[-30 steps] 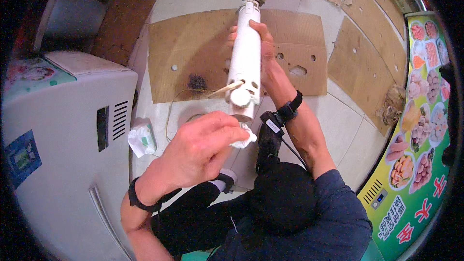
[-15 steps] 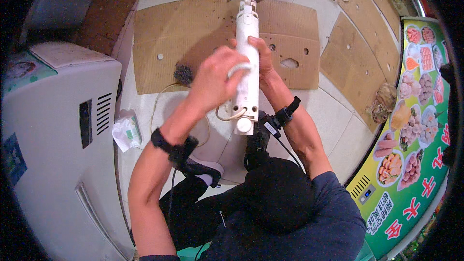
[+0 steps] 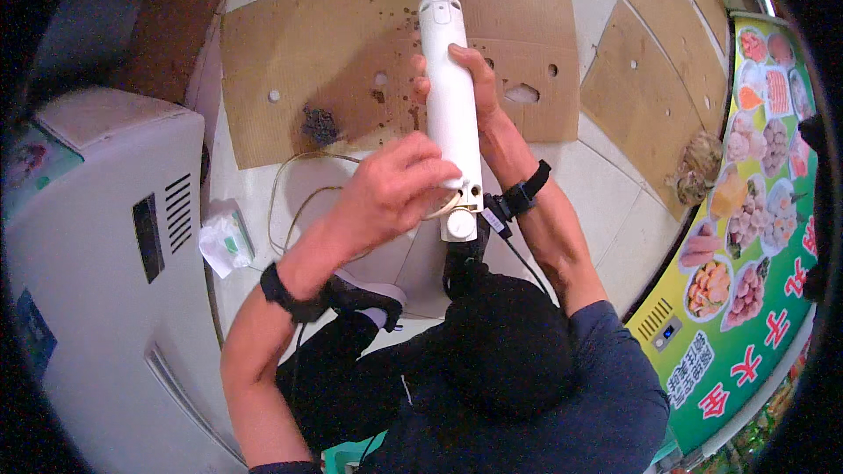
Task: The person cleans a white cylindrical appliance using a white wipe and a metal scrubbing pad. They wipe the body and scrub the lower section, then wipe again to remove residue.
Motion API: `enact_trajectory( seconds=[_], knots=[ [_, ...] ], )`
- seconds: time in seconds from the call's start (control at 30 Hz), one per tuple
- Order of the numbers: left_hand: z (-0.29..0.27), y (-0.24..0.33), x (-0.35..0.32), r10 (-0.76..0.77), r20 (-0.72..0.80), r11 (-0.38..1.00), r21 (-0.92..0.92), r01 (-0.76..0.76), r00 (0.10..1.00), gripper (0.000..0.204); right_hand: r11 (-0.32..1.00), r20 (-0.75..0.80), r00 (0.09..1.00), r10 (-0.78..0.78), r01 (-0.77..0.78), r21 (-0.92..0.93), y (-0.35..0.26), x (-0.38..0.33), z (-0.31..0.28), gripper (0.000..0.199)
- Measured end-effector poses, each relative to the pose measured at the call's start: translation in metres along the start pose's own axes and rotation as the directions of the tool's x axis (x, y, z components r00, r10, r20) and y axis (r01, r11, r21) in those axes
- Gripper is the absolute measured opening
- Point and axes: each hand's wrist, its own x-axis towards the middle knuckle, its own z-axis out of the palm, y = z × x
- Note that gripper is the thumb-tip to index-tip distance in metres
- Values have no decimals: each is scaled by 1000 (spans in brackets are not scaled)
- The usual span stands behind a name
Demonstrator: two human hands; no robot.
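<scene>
Cardboard (image 3: 290, 48) on pale tiles (image 3: 606, 189) below. White cylinder (image 3: 450, 79) raised over it; right hand (image 3: 481, 92) wraps its middle, forearm slanting in. Left hand (image 3: 393, 183) bunches fingers at its lower end; I cannot tell whether they pinch anything. Dark clump (image 3: 320, 125) on the cardboard.

Plain white along the tube (image 3: 450, 96). Brown across the cardboard (image 3: 325, 26), blotched with darker spots; off-white on the floor tiles (image 3: 597, 211); pale grey on the cabinet (image 3: 97, 246), striped with dark slots. Yellow and green over the panel (image 3: 753, 184), patterned with pink and orange food pictures and red lettering. Dark blue on the shirt (image 3: 606, 377), black on the wristbands (image 3: 520, 197).
</scene>
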Motion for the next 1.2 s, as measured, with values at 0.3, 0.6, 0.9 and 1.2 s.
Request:
enact_trajectory(
  seconds=[0.3,0.6,0.9,1.2],
  knots=[
    [1,-37,28,222,-141,945,276,-177,965,19,988,-92,994,53,-66,-142,13,7,-4,78],
    [-16,-135,-6,-301,-428,891,192,412,852,24,754,-107,993,39,-100,-649,41,23,2,62],
    [20,-92,-112,-230,-342,938,172,301,911,30,843,-110,938,328,-343,-415,75,25,10,69],
    [-25,-105,-6,-17,-314,882,442,162,949,23,892,-151,932,330,-360,-274,64,22,-2,54]
  ],
)
